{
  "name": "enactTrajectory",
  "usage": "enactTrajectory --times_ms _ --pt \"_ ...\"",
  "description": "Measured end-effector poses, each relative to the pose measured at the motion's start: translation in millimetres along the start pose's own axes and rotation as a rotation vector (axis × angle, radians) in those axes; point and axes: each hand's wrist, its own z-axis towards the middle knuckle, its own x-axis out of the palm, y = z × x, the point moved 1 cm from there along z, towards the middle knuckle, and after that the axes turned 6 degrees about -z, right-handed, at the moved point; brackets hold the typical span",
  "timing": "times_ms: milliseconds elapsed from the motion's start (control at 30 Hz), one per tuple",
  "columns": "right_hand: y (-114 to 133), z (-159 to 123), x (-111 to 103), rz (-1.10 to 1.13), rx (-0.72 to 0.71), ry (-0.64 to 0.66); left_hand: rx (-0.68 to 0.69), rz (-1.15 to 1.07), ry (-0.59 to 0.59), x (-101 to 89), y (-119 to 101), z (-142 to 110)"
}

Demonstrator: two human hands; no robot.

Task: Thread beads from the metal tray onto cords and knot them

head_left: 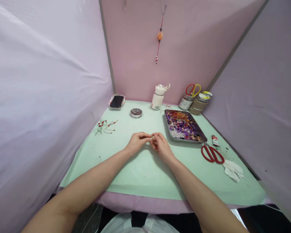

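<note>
My left hand (pixel 138 142) and my right hand (pixel 162 145) meet above the middle of the pale green table cover. Thumb and fingers of both are pinched around a tiny pale greenish piece (pixel 152 137), too small to name. Its ends are hidden by my fingertips. Just right of my right hand lies a metal tray (pixel 169 132) of purple, clear, black and gold beads (pixel 184 127), with tangled orange and red cord (pixel 178 116) on top.
Red-handled scissors (pixel 212 154), a white glove (pixel 233 171) and a red lighter (pixel 214 140) lie at right. Behind stand a white bottle (pixel 157 98), jars (pixel 199 104) and a round container (pixel 136 113). A phone (pixel 117 101) and beaded strings (pixel 104 126) are left. A beaded cord (pixel 159 36) hangs above.
</note>
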Motion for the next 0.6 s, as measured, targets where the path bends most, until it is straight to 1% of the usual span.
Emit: enactTrajectory --times_ms 100,300,467,600 --pt "2.5 -0.2 -4.0 -0.073 -0.038 -0.036 -0.025 -0.001 -0.002 0.7 1.2 -0.1" --pt "7.5 0.6 -9.2 -0.223 -0.168 -0.117 -0.039 -0.041 0.026 3.3 3.6 -0.7" --pt "10.1 -2.4 -10.7 -0.332 -0.219 -0.084 -0.05 -0.1 0.028 3.5 5.5 0.1" --pt "8.6 -4.1 -12.0 -0.369 -0.236 -0.049 -0.07 -0.157 0.019 3.9 6.5 0.8"
